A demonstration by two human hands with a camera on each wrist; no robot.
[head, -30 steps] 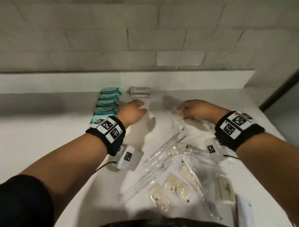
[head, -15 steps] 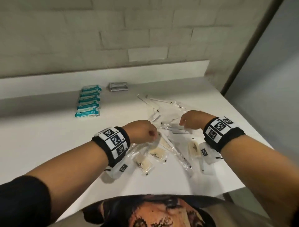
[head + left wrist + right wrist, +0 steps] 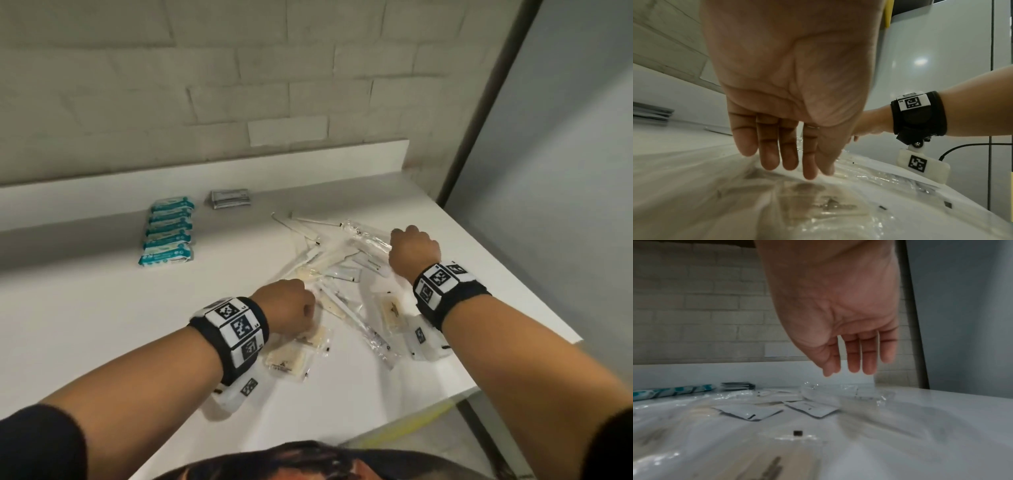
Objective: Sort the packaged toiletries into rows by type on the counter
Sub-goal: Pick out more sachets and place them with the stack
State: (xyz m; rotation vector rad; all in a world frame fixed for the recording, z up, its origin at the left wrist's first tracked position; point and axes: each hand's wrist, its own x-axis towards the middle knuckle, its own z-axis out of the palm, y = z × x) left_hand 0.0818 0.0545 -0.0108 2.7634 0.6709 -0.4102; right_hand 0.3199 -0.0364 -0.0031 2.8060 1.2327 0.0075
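Observation:
On the white counter (image 3: 85, 325) lies a loose pile of clear-wrapped toiletries: long thin packets (image 3: 368, 236), beige flat packets (image 3: 286, 359) and small white sachets (image 3: 342, 274). My left hand (image 3: 287, 308) hovers over the near-left beige packets, its fingers (image 3: 789, 162) hanging straight down and holding nothing. My right hand (image 3: 414, 253) hangs at the pile's right side, fingers (image 3: 855, 366) pointing down just above a long clear packet (image 3: 842, 391), empty. A row of teal packets (image 3: 168, 233) and a stack of grey sachets (image 3: 230, 198) lie at the back.
A raised ledge (image 3: 205, 171) and a brick wall run behind the counter. The counter's right edge (image 3: 513, 308) is close to my right wrist, with a grey panel (image 3: 565, 171) beyond it. Bare counter (image 3: 68, 308) lies left of the pile.
Both hands pulled back from the far side of the counter onto the pile. The left dropped over the beige packets and the right shifted to the long clear packet.

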